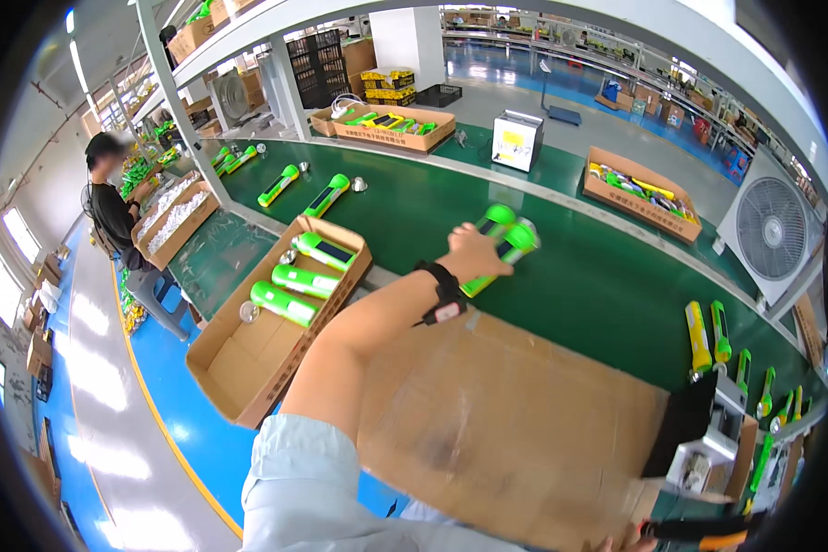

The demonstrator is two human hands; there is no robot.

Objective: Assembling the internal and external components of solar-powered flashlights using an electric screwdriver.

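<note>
My left hand, with a black band at its wrist, reaches over the green conveyor belt. Its fingers are closed round a green flashlight. A second green flashlight lies right against it; motion blurs both. Only some fingertips of my right hand show at the lower edge, beside a black and orange tool; whether they grip it is hidden. Left of my forearm, a cardboard box holds three green-and-white flashlights and loose round reflectors.
A flat cardboard sheet covers the near work surface. A metal fixture stands at its right. More flashlights lie along the belt. Boxes of flashlights, a white box-shaped device and a fan line the far side. A co-worker stands left.
</note>
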